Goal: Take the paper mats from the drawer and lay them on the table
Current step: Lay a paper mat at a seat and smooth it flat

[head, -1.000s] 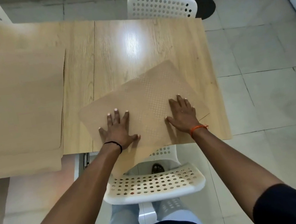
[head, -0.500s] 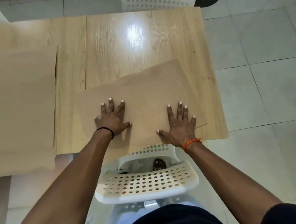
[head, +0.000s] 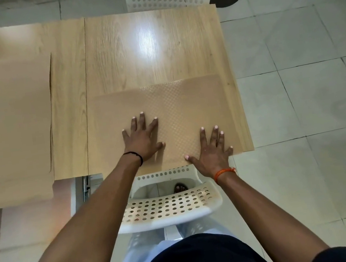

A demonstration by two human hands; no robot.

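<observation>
On the table (head: 155, 50), left hand (head: 143, 138) and right hand (head: 212, 150) press spread flat on the seemingly unprinted paper mat (head: 177, 107).

Both bare forearms reach forward. The left hand (head: 143, 141), a black band at its wrist, lies flat with fingers spread; the right hand (head: 212, 150), orange-banded, lies flat likewise, nearer the body.

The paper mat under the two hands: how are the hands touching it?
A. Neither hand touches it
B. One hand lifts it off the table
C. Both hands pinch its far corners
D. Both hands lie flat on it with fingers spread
D. The left hand and the right hand both lie palm-down with straight, spread fingers on the paper mat, which lies flat on the table.
</observation>
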